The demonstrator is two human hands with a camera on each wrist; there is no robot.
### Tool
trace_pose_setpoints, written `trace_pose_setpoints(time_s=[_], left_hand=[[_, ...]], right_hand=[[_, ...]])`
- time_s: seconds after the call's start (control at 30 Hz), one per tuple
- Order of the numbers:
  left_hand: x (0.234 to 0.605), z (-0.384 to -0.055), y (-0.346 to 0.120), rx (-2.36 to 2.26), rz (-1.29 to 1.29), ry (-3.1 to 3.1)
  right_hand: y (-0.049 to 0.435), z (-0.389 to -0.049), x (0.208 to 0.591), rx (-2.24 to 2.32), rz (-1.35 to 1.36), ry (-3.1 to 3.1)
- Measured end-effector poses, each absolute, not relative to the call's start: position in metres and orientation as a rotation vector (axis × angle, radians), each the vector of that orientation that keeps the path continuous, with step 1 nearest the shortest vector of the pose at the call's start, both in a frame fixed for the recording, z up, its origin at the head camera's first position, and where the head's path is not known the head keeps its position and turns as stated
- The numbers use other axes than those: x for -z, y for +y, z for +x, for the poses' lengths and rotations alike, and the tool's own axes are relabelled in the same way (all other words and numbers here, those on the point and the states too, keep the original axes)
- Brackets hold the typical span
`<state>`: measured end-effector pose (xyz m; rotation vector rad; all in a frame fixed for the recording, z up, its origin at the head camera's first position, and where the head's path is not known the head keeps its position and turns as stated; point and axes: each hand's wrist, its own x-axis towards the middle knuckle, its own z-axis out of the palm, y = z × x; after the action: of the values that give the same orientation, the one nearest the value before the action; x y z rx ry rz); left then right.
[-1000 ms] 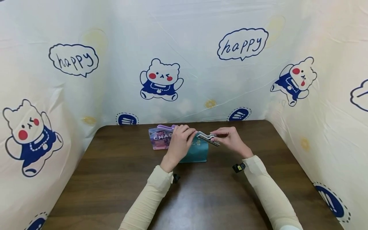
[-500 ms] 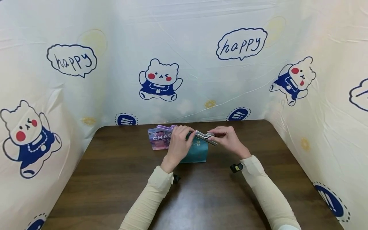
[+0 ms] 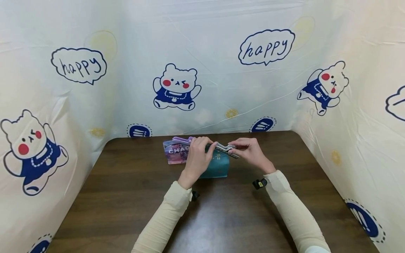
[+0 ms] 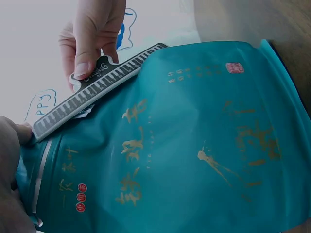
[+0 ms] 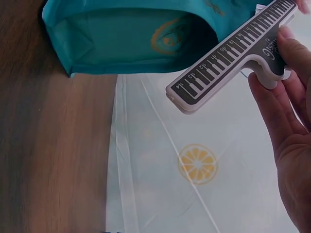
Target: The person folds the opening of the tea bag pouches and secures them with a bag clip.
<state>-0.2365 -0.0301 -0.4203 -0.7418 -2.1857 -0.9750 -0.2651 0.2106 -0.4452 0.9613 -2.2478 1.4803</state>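
Observation:
A teal tea bag point(image 4: 165, 145) with gold lettering stands near the back of the table. My left hand point(image 3: 197, 158) grips it at its top end, and the bag's sealed strip shows beside the fingers in the left wrist view. Between thumb and fingers, my right hand point(image 3: 253, 154) pinches the handle of a bag clip point(image 5: 228, 56) printed with black and white piano keys. The clip lies slantwise along the bag's top, one end close to the left fingertips. Whether its jaws have the bag's edge between them, I cannot tell.
Left of the teal bag, a pink and purple pouch point(image 3: 174, 155) with a purple clip point(image 3: 181, 140) along its top is partly covered by the left hand. A printed cloth point(image 3: 221, 88) hangs behind the brown table point(image 3: 126, 196).
The bag clip's free end has tilted slightly up and shifted a little left with the right hand. The left hand keeps its hold on the teal tea bag.

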Motion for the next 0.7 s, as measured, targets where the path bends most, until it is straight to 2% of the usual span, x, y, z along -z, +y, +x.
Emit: trace_pose_setpoints(time_s=[0.7], left_hand=[[0.4269, -0.2383, -0.0337, 0.911, -0.69, -2.062]], right_hand=[[0.2039, -0.2659, 0.4459, -1.444, 0.915, -2.253]])
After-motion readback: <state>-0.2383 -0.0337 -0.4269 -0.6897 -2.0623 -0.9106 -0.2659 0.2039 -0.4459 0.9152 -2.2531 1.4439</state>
